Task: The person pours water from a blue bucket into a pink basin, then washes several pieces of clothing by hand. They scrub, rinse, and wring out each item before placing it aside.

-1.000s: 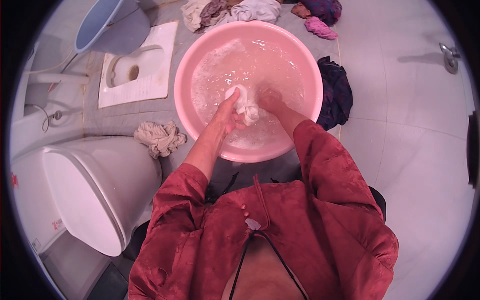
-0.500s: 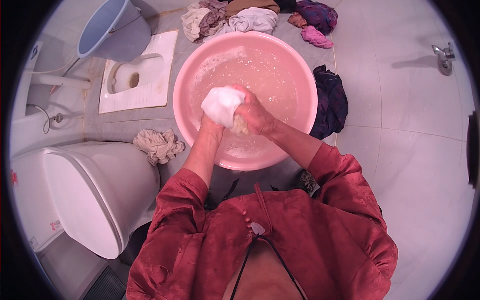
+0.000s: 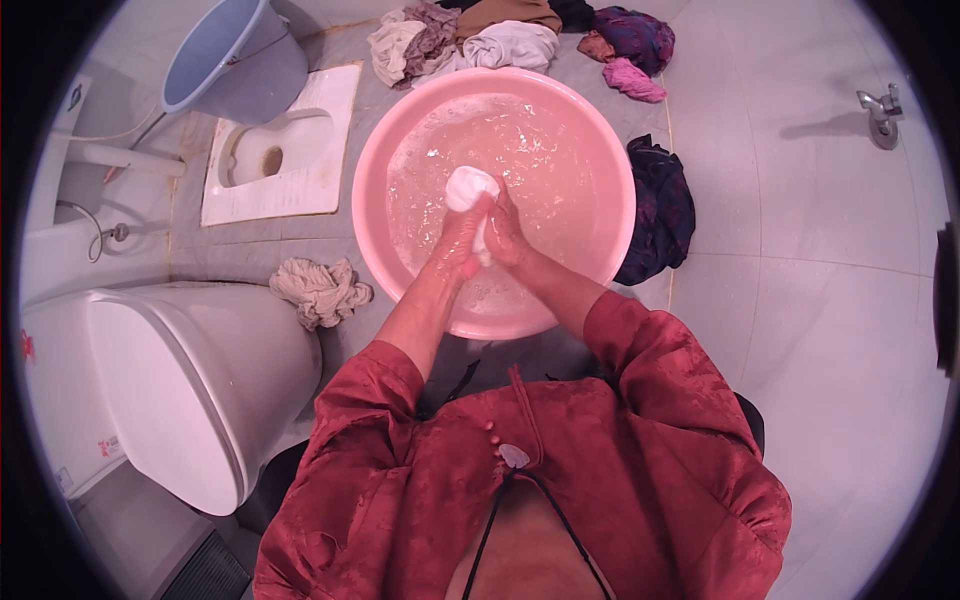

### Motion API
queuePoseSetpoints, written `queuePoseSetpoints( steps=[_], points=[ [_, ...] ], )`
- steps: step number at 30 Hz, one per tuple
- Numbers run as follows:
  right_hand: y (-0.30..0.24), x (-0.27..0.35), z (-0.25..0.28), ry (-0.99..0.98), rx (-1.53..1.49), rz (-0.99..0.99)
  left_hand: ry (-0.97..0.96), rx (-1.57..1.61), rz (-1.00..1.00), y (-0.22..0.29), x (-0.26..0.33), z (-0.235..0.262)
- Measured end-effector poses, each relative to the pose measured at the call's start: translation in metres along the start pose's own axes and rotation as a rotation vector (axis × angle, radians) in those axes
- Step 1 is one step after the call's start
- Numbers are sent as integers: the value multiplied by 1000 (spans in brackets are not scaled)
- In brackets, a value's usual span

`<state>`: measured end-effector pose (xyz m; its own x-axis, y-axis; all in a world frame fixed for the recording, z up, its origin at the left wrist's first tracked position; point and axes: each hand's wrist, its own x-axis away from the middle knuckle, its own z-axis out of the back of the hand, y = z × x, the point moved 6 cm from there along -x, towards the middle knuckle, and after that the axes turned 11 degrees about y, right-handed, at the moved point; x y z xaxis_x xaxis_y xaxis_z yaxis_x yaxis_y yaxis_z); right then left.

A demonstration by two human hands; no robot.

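Note:
Over a large round pink basin [image 3: 372, 200] of sudsy water, a bunched white cloth [image 3: 470, 187] is squeezed between my two hands. My left hand [image 3: 460, 235] wraps it from the left, fingers partly hidden. From the other side, my right hand [image 3: 507, 235] presses against it, its fingers closed round the cloth. Part of the cloth pokes out below, between the palms. Soapy water [image 3: 540, 150] with foam along its left side fills the basin beneath.
Behind the basin lie a white garment [image 3: 510, 45], a pink cloth [image 3: 634, 80] and other clothes. Dark clothing [image 3: 660, 210] rests at right, a beige cloth [image 3: 318, 291] at left. A blue bucket [image 3: 235, 70], squat toilet [image 3: 330, 130], white toilet [image 3: 160, 400] and wall tap [image 3: 882, 115] surround it.
My hands have come closer together and shifted slightly right. The white cloth, spread wider before, is now squeezed into a smaller bunch. The water surface shows more ripples.

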<state>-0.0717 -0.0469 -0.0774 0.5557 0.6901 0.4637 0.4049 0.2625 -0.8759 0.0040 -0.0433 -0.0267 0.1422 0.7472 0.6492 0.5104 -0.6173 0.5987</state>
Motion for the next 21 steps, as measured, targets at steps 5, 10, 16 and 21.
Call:
queuePoseSetpoints(
  steps=[5,10,16,21],
  points=[
    [-40,-6,4,-674,325,608,-3,-294,-135,8,17,-7],
    [-96,2,16,-969,-53,-422,-223,102,159,36,22,-24],
    [-71,17,10,-436,-223,-448,-316,505,329,28,37,-47],
    [-102,20,-3,-915,-432,-56,-117,561,355,1,53,-58]
  ],
)
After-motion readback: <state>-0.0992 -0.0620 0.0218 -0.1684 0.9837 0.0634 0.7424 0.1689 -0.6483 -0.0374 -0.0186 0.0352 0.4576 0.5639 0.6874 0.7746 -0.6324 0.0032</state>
